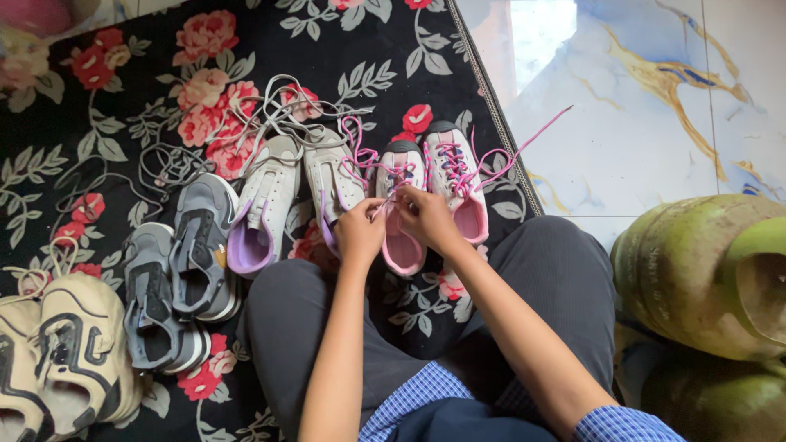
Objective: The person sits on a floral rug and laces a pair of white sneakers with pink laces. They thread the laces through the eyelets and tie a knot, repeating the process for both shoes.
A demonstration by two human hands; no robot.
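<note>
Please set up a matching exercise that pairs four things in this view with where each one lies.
Things:
1. pink-laced shoe
2. grey sandals
3. green cylinder
4. cream shoes

Places:
A. far right, on the tiled floor
B. bottom left corner
C. under both hands
D. left of the lilac-lined shoes, on the floral rug

Pairs: 1-C, 2-D, 3-A, 4-B

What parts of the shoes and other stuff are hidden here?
Head view:
- Lacing on the nearer pink shoe: covered by left hand and right hand.
- Cream shoes: cut off by the left and bottom edges.
- Green gas cylinder: cut off by the right edge.
- Pink thing top left: blurred, cropped.
</note>
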